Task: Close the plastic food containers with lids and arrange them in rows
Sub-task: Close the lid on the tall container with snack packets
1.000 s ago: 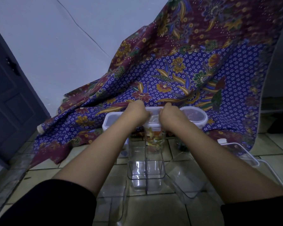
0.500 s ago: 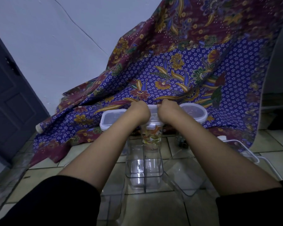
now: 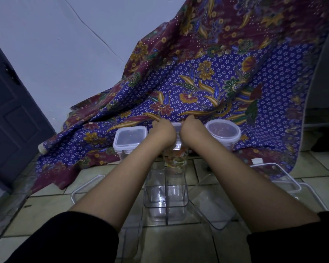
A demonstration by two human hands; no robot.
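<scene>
Thing in hand: the middle container, a tall clear one with mixed coloured food inside, standing on the tiled floor at the far row, against the patterned cloth.
Its lid: a white lid, lying flat on top, showing only in the gap between the two hands.
Left hand: left hand pressed down on the lid's left end, fingers curled over the far edge; closed on the lid.
Right hand: right hand mirrored on the lid's right end, likewise clamped.
Key relation: the lid's long axis runs left to right, one hand at each end, the container directly beneath both; neither hand is nearer.
Neighbours: a lidded square container just left, a lidded round container just right, forming one row.
Waiting: open empty containers nearer the person, with a loose lid to the right.
Judgement: probably snapping the end clips; pressure must stay even.
</scene>
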